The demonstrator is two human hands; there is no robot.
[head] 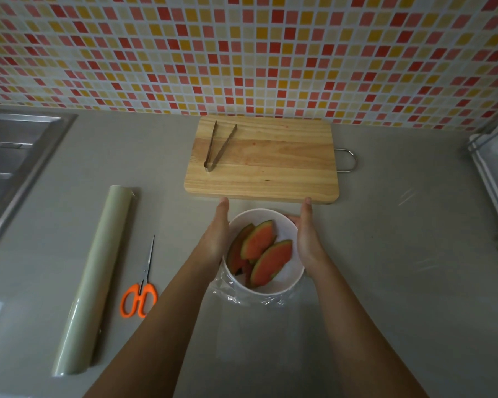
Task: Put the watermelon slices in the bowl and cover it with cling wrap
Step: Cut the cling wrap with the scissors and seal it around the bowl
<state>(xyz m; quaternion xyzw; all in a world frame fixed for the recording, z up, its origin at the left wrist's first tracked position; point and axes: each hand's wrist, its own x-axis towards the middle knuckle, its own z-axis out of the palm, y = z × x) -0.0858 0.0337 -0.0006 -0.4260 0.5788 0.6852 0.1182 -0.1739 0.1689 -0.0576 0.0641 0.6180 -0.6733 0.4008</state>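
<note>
Grey kitchen counter under a mosaic wall, both hands flat against a bowl of watermelon.

A wall of small red, orange, yellow and cream tiles (242, 53) fills the top of the view above a plain grey countertop (400, 282), with a steel sink (15, 156) at the far left and a rack (495, 179) at the right edge. A wooden cutting board (270, 165) lies against the wall with metal tongs (217, 146) on it. Left of centre lie a roll of cling wrap (98, 280) and orange-handled scissors (141, 291). Just in front of the board, the white bowl (285, 282) holds the watermelon slices (263, 252), clear film (230, 291) bunched around its near side. The left hand (216, 234) and right hand (306, 237) press open-palmed against the bowl's sides, fingers extended.
</note>
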